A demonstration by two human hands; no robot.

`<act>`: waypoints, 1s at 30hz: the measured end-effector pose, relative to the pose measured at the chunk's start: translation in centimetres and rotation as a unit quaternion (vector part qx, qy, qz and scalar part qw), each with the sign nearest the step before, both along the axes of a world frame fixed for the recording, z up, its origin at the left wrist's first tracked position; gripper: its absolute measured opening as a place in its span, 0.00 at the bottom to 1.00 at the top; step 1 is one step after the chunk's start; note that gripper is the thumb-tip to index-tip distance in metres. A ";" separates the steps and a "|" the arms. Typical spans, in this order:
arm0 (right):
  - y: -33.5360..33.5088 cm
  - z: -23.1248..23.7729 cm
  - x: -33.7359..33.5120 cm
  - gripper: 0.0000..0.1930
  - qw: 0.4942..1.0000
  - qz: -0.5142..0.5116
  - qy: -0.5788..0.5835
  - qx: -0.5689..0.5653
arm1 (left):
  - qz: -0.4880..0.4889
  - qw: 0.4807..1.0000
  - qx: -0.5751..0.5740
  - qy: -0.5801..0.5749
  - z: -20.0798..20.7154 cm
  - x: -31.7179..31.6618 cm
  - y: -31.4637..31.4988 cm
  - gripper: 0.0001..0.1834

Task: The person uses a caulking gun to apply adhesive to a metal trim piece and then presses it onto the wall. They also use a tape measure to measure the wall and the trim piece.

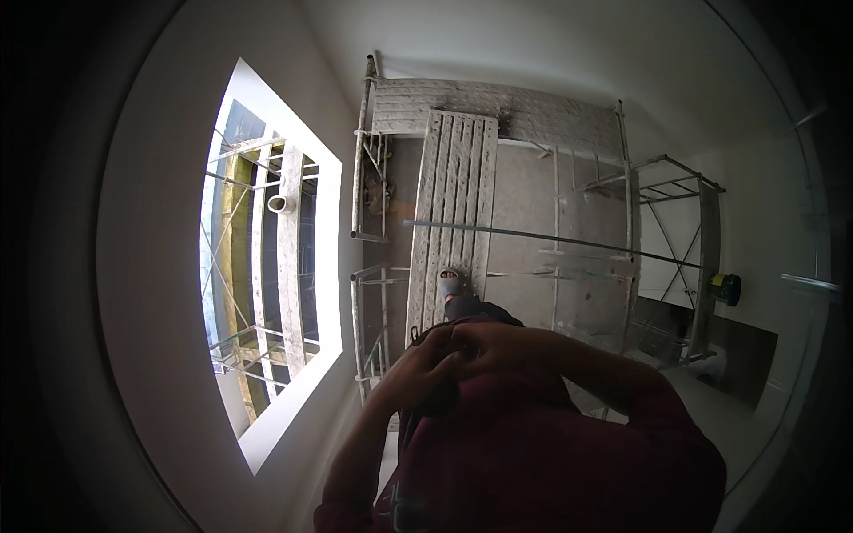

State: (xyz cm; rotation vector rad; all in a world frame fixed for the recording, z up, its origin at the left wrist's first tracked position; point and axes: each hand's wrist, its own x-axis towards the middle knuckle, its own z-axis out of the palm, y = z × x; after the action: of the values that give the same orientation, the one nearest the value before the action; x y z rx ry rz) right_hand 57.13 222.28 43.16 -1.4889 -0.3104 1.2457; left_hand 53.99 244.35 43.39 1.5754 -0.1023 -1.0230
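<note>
The left hand (425, 362) and the right hand (482, 345) are brought together at the waist, fingers bent, near the front of the maroon shirt (533, 444). Whether anything is gripped between them cannot be told; a dark item (440, 400), too dim to be named, is seen just below the left hand. A sock-clad foot (450, 284) is set on a perforated scaffold plank (458, 178), which is crossed in view by a long thin rod (551, 237). The left wall is pierced by a bright window opening (330, 266)
</note>
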 end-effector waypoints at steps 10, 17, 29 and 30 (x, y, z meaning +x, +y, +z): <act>-24.3 5.2 22.1 0.11 0.835 -0.536 -0.070 0.105 | 0.013 0.997 0.021 0.077 2.3 8.4 2.0 0.21; -26.1 -0.2 36.3 0.06 0.816 -0.561 -0.124 0.071 | -0.051 0.988 0.142 0.030 0.8 14.6 1.4 0.12; -21.7 -2.6 64.8 0.12 0.826 -0.557 -0.051 0.075 | 0.085 0.987 0.110 0.074 -1.8 36.7 -4.0 0.16; -21.0 -2.4 67.0 0.12 0.824 -0.560 -0.050 0.069 | 0.093 0.986 0.113 0.078 -1.7 38.2 -4.2 0.16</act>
State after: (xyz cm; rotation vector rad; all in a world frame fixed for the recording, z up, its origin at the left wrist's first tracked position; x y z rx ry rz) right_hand 124.17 201.29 40.75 -1.2503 0.3889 0.1787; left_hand 92.22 240.16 41.72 1.6651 0.2725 -1.0336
